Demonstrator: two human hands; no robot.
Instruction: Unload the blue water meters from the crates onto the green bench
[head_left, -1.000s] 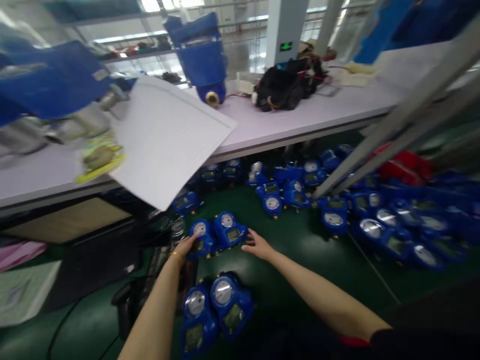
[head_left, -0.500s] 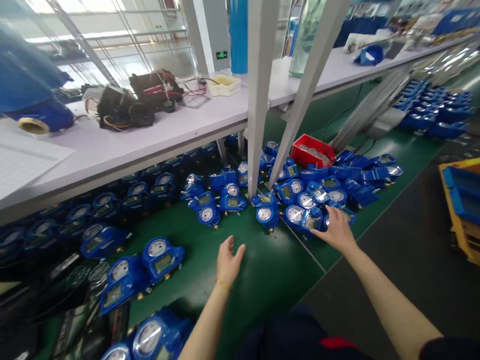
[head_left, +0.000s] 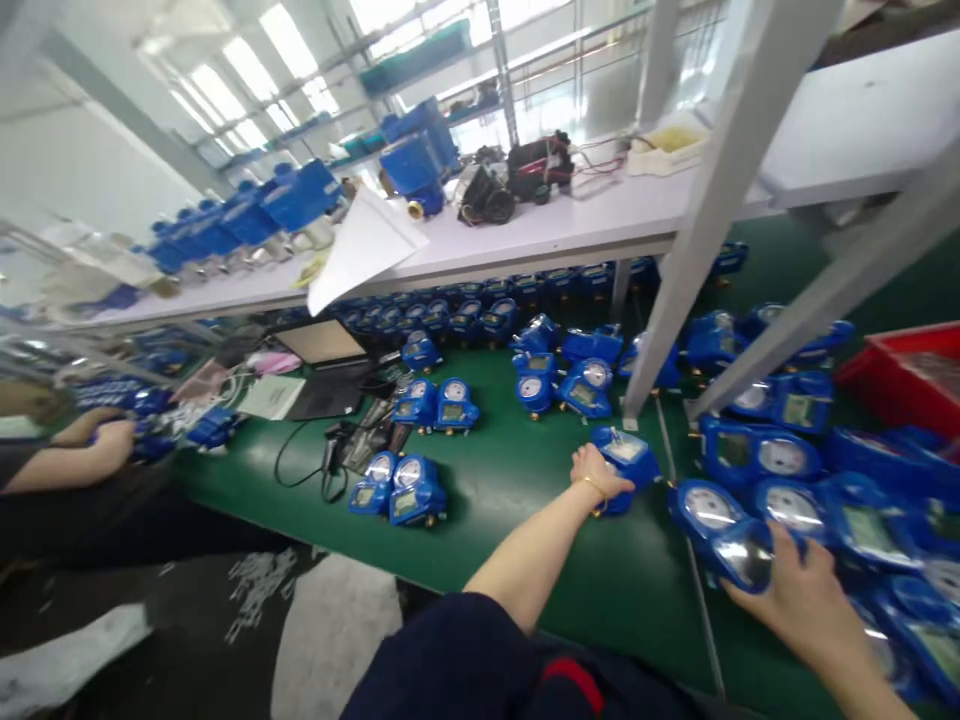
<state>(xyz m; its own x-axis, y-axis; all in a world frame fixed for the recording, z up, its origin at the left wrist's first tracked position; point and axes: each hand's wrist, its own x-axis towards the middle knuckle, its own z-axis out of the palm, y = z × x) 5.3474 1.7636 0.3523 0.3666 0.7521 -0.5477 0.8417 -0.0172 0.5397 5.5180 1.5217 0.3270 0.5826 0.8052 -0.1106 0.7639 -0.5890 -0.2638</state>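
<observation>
A blue water meter sits on the green floor mat, just below the foot of a grey bench leg. The left hand, a bracelet at its wrist, is curled over the meter's near end, holding it. To the right, the right hand lays its fingers against a meter with a shiny raised lid; whether it grips cannot be told. More blue meters crowd around, a pair to the left, a red bin at far right. Far left, a co-worker's hand holds another meter
</observation>
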